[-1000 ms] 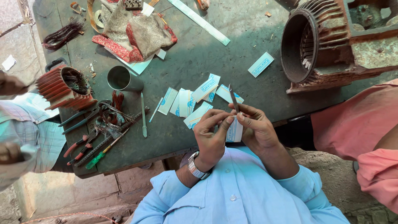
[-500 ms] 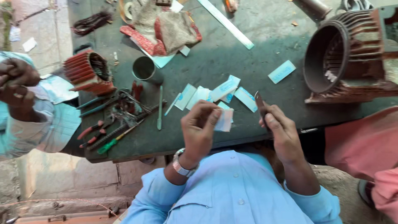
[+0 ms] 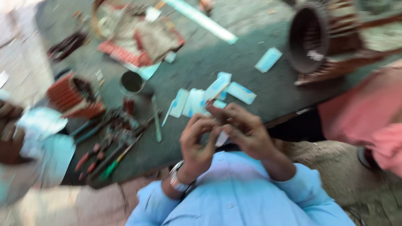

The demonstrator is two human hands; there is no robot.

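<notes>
My left hand, a watch on its wrist, and my right hand meet above the near edge of the dark green table. Between their fingertips they pinch a small pale paper slip, mostly hidden by the fingers. Both hands are closed on it. The picture is blurred, so I cannot tell whether my right hand also holds a thin tool. Just beyond the hands, several pale blue paper slips lie fanned on the table.
A metal cup and an orange wound stator stand at the left, with pliers and screwdrivers near the edge. A large ribbed motor housing is at the back right. Another person's hand holds paper at far left; a person in pink is at the right.
My hands, apart half a second ago with the slip in the left, have come back together on the slip. The view has shifted and blurred.
</notes>
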